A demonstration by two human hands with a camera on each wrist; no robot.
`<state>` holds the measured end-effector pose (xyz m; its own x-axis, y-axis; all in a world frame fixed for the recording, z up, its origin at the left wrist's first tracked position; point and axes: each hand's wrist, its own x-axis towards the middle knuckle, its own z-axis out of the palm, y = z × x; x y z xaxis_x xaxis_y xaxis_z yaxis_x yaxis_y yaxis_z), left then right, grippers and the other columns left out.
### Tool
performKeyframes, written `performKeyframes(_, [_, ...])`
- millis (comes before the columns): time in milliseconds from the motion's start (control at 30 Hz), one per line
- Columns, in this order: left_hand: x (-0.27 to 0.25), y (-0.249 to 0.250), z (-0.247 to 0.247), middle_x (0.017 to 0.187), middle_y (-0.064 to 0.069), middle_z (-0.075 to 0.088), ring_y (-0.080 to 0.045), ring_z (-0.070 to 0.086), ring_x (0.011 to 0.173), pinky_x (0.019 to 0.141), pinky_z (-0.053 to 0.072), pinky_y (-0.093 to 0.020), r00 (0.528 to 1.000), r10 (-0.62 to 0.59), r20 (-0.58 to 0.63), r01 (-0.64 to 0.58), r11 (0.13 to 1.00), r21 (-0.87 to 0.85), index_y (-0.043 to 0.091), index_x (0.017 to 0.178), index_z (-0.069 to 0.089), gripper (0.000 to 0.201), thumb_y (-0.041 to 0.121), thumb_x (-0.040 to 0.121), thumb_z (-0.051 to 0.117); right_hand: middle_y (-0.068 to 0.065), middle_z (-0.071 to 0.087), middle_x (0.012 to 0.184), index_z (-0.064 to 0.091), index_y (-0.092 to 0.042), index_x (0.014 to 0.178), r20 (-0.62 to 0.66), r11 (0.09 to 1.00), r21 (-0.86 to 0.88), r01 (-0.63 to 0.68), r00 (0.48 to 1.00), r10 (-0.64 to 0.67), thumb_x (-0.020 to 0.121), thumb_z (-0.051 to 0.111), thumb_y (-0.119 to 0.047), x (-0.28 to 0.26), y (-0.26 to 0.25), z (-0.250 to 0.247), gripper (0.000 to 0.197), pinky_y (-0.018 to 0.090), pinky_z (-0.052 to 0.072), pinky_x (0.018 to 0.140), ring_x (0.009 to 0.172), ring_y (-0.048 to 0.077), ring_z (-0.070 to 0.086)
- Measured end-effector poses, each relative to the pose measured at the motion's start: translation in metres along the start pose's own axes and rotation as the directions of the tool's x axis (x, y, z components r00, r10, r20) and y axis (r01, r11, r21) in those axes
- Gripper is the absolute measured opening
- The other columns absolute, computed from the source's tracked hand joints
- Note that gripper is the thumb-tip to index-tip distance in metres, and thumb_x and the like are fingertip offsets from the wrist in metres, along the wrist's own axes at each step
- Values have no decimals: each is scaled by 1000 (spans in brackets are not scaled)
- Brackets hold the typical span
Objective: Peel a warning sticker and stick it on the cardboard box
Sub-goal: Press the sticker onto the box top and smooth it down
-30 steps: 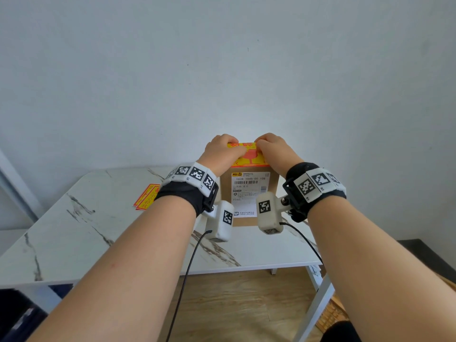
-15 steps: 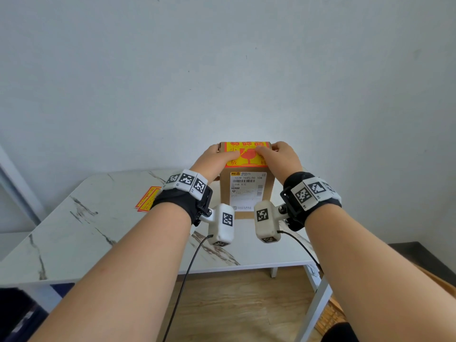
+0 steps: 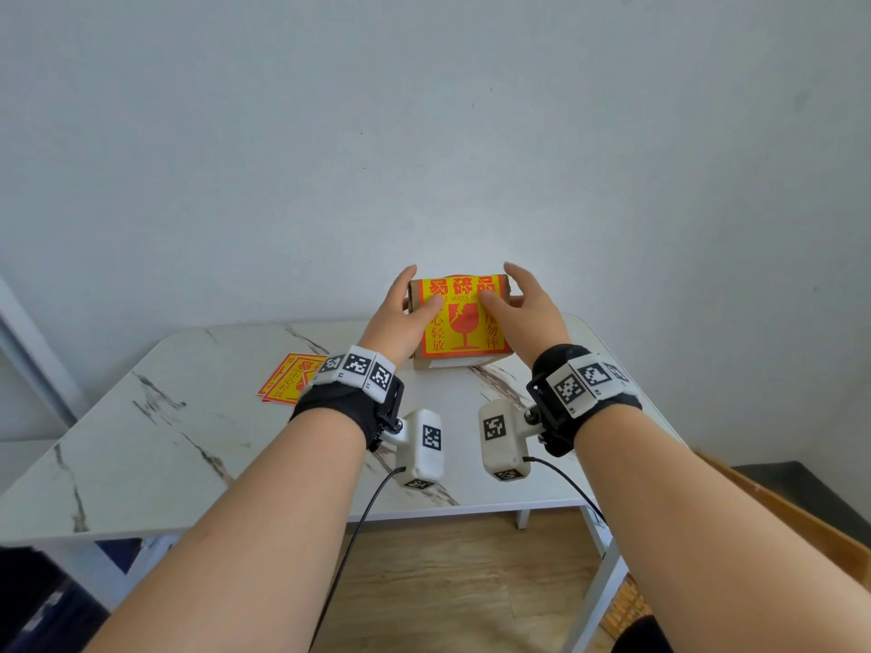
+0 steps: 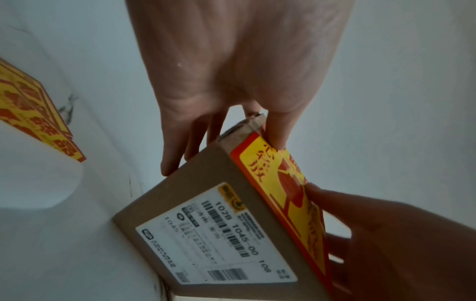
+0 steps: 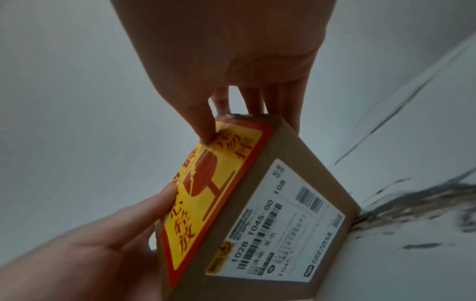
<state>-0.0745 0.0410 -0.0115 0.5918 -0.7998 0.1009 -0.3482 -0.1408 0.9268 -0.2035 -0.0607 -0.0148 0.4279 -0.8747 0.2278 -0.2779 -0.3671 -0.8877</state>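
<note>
Cardboard box (image 3: 459, 322) tipped on the marble table (image 3: 155, 445), warning sticker (image 3: 464, 318) already on its upper face. Left hand (image 3: 400, 318) and right hand (image 3: 523, 313) clasp the box sides, thumbs pressing the sticker. Box looks light and stiff, best held by the side walls; sticker thin, crease-prone. Far face hidden; small print unreadable. Spare stickers (image 3: 292, 379) lie left.

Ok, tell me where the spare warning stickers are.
In the head view, the spare stickers lie on the marble table, left of the cardboard box and just beyond the left hand wrist.
</note>
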Motion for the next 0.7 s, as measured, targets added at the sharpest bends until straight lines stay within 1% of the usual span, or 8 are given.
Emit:
performKeyframes(67, [1,-1,0,152,-3,41,-20,45,137,113,38,-42,999,33,-7,-33,999,17,38,151,23,65,42,94,53,3,55,121,33,-43,144,29,994,-87,73,997,-70,95,48,-39,1,-2,0,52,34,52,83,95,19,62])
performKeyframes(167, [5,0,0,148,-3,46,-24,54,129,107,45,-44,998,64,-8,-64,997,34,38,148,28,59,39,94,53,3,41,137,33,-49,142,98,969,-202,143,987,-125,100,37,-29,4,-5,1,47,25,45,68,79,11,57])
performKeyframes(267, [7,-1,0,136,-4,55,-26,63,114,98,52,-45,997,72,-11,-70,994,83,32,143,35,50,36,96,52,1,30,149,33,-54,139,181,916,-349,198,973,-141,101,29,-21,6,-8,2,50,31,50,74,92,19,58])
performKeyframes(333, [8,-2,0,129,-3,58,-28,65,109,94,54,-45,996,82,-24,-79,992,103,29,140,39,46,35,96,51,1,29,149,32,-57,138,221,868,-442,227,965,-140,100,26,-21,7,-10,1,52,34,52,75,97,23,59])
performKeyframes(433, [11,-2,-1,120,0,57,-27,65,105,90,56,-43,996,81,-24,-78,990,121,27,139,40,44,33,97,51,3,34,142,37,-55,134,259,841,-488,234,959,-117,99,25,-19,12,-14,-1,52,35,54,73,92,26,60])
performKeyframes(533, [13,-1,-1,129,-8,55,-29,63,109,92,55,-46,993,111,-32,-104,979,177,31,140,38,46,34,96,51,3,40,132,46,-50,128,266,867,-452,209,959,-93,97,28,-17,19,-18,-3,49,33,53,76,94,26,61])
performKeyframes(600, [15,-1,-1,130,-11,52,-29,60,111,94,52,-47,989,145,-33,-134,965,227,33,141,38,47,33,96,51,4,41,130,49,-44,128,238,884,-435,170,969,-69,97,32,-19,21,-19,-2,43,32,51,76,95,26,61])
performKeyframes(700, [18,-1,-1,128,-13,49,-28,57,113,97,50,-45,982,190,-4,-179,930,321,35,143,38,46,29,99,46,5,43,130,51,-36,127,200,904,-407,127,979,-47,95,37,-22,21,-19,0,38,37,55,83,97,28,62])
